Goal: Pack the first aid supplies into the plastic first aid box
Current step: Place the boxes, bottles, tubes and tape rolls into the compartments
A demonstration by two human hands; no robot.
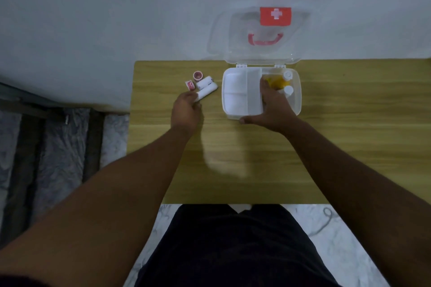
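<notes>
The clear plastic first aid box [296,98] stands open on the wooden table, its lid [261,37] with a red cross label and red handle leaning back against the wall. A white divided tray [235,91] lies in the box's left half. My right hand [271,106] grips the tray's right edge, thumb at the front. Beside it inside the box are yellow bottles with white caps [287,75]. Left of the box lie two white bandage rolls [206,85] and two pink tape rolls [198,75]. My left hand [186,109] closes its fingertips on the nearer bandage roll [205,93].
The wooden table [233,158] butts against a white wall. To the left are a table edge, a dark frame and patterned floor [58,137]. The table's front edge lies just before my dark trousers [233,244].
</notes>
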